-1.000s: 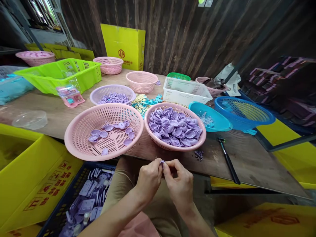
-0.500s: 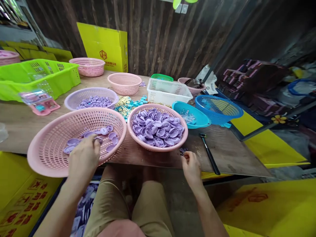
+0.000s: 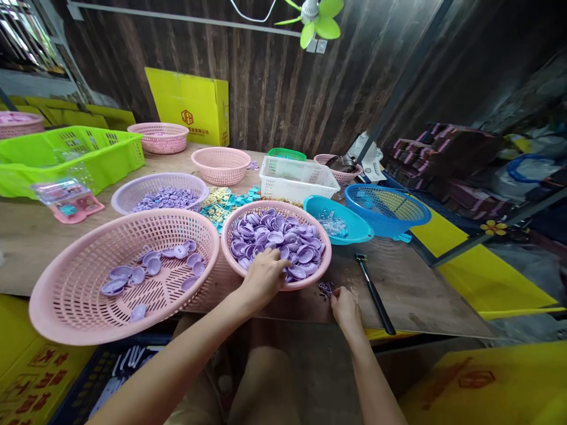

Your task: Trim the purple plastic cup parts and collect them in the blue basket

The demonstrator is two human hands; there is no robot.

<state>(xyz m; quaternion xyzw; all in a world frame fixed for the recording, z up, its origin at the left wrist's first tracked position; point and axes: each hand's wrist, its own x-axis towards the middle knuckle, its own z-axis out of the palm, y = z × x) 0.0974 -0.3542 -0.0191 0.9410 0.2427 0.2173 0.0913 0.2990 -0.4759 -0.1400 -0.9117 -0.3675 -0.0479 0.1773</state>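
My left hand [image 3: 264, 275] reaches into a pink round basket [image 3: 328, 260] heaped with purple oval plastic shells [image 3: 290, 239]. Its fingers are slightly apart and touch the shells at the near side; the tips are partly hidden. To the left stands a larger pink basket [image 3: 53, 295] with several purple shells [image 3: 121, 273] spread over its bottom. My right hand [image 3: 346, 307] is low on the wooden table [image 3: 283, 305], with thumb and finger pinched beside a small heap of tiny dark purple pieces [image 3: 326, 288]. Whatever is between those fingertips is too small to make out.
A black-handled tool [image 3: 375, 295] lies right of my right hand. Behind the baskets are a teal bowl [image 3: 363, 230] with clear parts, a blue basket [image 3: 385, 215], a white crate [image 3: 296, 183], a lilac basket [image 3: 119, 203] of small purple parts and a green crate [image 3: 119, 153].
My left hand has left the larger pink basket and moved right onto the heaped shells. A shell now lies near that basket's front. My right hand stays by the tiny pieces; the view has tilted up.
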